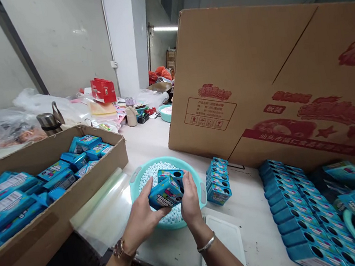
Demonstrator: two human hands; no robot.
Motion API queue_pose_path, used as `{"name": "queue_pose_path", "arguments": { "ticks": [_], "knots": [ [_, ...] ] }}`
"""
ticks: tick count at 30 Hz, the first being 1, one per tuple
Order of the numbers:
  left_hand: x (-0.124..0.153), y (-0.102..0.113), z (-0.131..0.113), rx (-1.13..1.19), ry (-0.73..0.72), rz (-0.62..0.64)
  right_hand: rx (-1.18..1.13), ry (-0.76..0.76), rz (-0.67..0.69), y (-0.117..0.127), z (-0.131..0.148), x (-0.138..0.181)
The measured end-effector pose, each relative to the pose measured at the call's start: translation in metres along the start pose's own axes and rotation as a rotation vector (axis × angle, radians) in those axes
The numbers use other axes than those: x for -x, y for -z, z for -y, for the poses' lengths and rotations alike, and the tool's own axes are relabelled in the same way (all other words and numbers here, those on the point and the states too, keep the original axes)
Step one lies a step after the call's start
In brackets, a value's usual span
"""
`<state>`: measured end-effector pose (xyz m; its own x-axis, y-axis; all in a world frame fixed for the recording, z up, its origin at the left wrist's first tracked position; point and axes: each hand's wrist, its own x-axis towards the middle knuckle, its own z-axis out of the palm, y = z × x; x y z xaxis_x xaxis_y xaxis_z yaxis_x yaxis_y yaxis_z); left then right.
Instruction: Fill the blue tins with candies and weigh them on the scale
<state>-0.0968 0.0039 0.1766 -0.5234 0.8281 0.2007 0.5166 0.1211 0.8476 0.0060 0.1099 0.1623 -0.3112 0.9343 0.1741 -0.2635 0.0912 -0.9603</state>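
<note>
Head view: both hands meet over a teal basin point(201, 190) that sits on the pale table point(152, 141) and is heaped with small white pellets point(152, 172). Between them is one small blue box point(165, 192), held just above the pellets and tilted, with a round hole in its upper face. The left hand point(142, 218), with a watch at the wrist, has its fingers curled under and around the box's near end. The right hand point(189, 200), with a bangle on the wrist, closes its fingers over the far end, so both hands grip the same box. Whether the box has anything in it cannot be told.

To the left, an open cardboard tray point(54, 222) holds many like boxes lying loose point(8, 202) — by the look of it, the finished ones. A short stack of boxes point(217, 182) stands just beside the basin on the right, and long rows of them point(292, 209) fill the right side of the table, holes upward. These seem still to be done, so a good share of the work looks left. A large printed carton point(257, 85) leans behind the rows, and a clear plastic sheet point(105, 210) lies between tray and basin.
</note>
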Motion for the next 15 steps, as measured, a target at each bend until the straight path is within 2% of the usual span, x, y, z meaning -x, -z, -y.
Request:
{"name": "queue_pose_path", "arguments": {
  "ticks": [2,5,7,10,12,14,15],
  "knots": [
    [-0.004,0.004,0.004,-0.057,0.031,0.071,0.042,0.018,0.075,-0.007,0.013,0.0],
    [-0.005,-0.002,0.007,0.203,0.05,0.121,-0.019,-0.017,0.147,-0.022,0.024,0.0],
    [-0.003,-0.008,0.008,0.443,0.057,0.063,-0.121,-0.107,0.172,-0.03,0.023,-0.002],
    [-0.002,-0.004,0.016,0.619,0.061,-0.118,-0.189,-0.217,0.314,-0.033,0.011,-0.012],
    [-0.003,0.012,0.026,0.711,0.085,-0.265,-0.024,-0.093,0.409,-0.026,-0.004,-0.021],
    [-0.007,0.034,0.037,0.848,0.141,-0.444,0.315,0.2,0.573,-0.017,-0.024,-0.03],
    [-0.009,0.045,0.042,0.934,0.183,-0.531,0.499,0.367,0.714,-0.013,-0.035,-0.033]
  ]
}}
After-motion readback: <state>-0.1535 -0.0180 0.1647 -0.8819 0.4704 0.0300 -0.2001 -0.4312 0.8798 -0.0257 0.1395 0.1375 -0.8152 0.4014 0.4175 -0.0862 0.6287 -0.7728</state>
